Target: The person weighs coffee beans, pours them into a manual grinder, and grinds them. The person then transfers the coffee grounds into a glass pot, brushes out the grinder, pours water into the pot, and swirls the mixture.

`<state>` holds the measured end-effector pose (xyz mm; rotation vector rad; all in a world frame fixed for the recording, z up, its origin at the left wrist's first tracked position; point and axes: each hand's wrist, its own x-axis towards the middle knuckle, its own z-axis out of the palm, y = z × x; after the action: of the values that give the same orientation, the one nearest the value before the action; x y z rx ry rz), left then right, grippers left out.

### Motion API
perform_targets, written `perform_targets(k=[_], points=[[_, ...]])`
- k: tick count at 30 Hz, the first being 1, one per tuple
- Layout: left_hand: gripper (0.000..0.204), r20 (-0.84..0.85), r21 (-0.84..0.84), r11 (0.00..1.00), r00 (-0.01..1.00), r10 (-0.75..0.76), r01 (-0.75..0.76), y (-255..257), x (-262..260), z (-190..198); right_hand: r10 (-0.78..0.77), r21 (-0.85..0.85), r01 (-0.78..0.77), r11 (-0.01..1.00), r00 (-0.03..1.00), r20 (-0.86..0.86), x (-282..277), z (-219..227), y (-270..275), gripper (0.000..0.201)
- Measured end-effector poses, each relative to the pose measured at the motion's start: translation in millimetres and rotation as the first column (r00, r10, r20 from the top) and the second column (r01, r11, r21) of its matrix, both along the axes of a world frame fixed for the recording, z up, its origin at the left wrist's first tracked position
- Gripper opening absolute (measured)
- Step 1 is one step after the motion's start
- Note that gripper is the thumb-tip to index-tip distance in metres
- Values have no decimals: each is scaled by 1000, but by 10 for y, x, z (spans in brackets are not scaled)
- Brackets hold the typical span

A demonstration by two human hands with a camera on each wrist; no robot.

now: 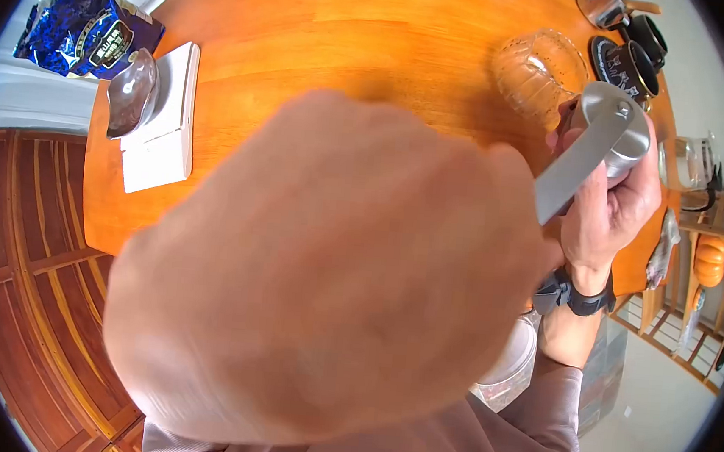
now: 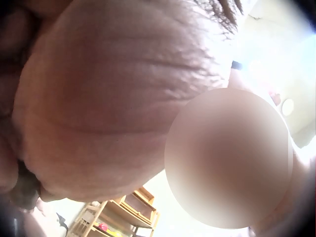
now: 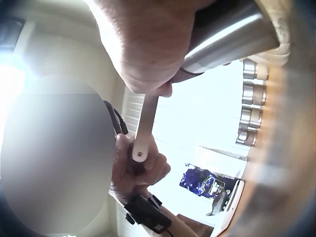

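Note:
My right hand [image 1: 614,213] holds a silver hand coffee grinder [image 1: 596,98] above the right part of the wooden table. Its flat metal crank [image 1: 582,168] reaches toward my left hand [image 1: 333,266], which looms large and blurred in the head view and hides much of the table. In the right wrist view, the grinder's shiny cylinder [image 3: 234,42] tilts, and the left fingers [image 3: 154,170] curl round the knob at the crank's end. The left wrist view shows mostly the palm [image 2: 103,98], with part of a dark knob [image 2: 24,192] by the fingers.
A clear ribbed bowl [image 1: 507,70] stands beyond the grinder, near black cups [image 1: 635,71] and a metal jug [image 1: 600,8]. At left are a blue bag [image 1: 71,29], a dark dish [image 1: 133,93] and a white scale [image 1: 181,97]. A cloth [image 1: 662,250] lies by the right edge.

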<state>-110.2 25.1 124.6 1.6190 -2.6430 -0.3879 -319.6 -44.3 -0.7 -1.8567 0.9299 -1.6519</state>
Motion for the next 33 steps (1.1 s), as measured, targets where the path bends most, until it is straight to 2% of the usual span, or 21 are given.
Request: perform_targets(k=[1,4,7,8,9,10,11,12,14,18,21,22,23,24,26,27,28,29,30,32,33], points=[[37,23,-22,1000,1000,18,-18,-54,39,-8,35,155,-29,988,999,-36,-67,53,77,39],[41,61,-82,994,995,79,-74,-186,110,-61,-38,142,52,989,994,-104,-41,152,127,45],[40,-28,-37,975,976,216,-217,-364,207,-132,29,95,-20,995,995,-95,-30,137,176,59],[40,-66,-170,971,985,160,-169,-419,272,-210,91,40,-87,995,988,-123,-20,131,197,64],[41,-94,-302,945,991,99,-123,-467,297,-266,122,233,-107,967,991,-49,63,152,356,71],[41,-91,-301,946,991,96,-120,-508,309,-328,279,37,-277,960,945,-172,98,149,281,70],[39,-103,-372,925,994,47,-82,-548,302,-365,395,-134,-454,881,861,-319,122,144,203,71],[38,-112,-442,896,994,-4,-46,-572,290,-376,498,-1,-545,839,767,-405,130,138,255,71],[38,-100,-395,918,995,-10,-30,-462,180,-335,591,141,-606,783,652,-475,246,172,293,47],[37,-72,-216,976,997,-16,0,-297,-205,-248,506,79,-581,810,625,-595,311,174,344,36],[37,-52,-78,997,998,-20,16,-180,-333,-165,419,240,-346,907,795,-437,358,307,387,32],[37,-47,-29,999,999,-20,19,-85,-406,-132,375,304,-268,914,841,-389,379,354,401,31],[37,-42,18,1000,999,-22,22,338,-17,-5,322,366,-189,911,882,-344,391,378,408,30],[37,-38,62,998,999,-24,26,255,-223,-4,323,367,-189,911,881,-347,376,291,361,30],[36,-33,144,989,999,-26,30,48,-19,40,-21,6,25,1000,909,-416,271,36,179,30],[36,-29,184,982,999,-25,30,10,-20,68,-18,2,21,1000,908,-418,220,32,152,30],[36,-24,224,974,999,-24,28,-8,-55,98,21,103,2,995,974,-224,175,30,126,32],[32,-68,57,997,996,-54,58,-48,52,20,41,198,-37,979,999,-17,139,30,105,34],[32,-67,55,997,997,-49,52,-129,80,49,20,345,-16,938,1000,-7,86,111,163,36],[24,91,242,941,971,221,-237,-315,128,126,-8,273,15,962,1000,-24,39,176,169,47],[22,-93,12,985,981,173,-172,-367,180,-38,-8,274,15,962,1000,-25,42,176,184,47]])
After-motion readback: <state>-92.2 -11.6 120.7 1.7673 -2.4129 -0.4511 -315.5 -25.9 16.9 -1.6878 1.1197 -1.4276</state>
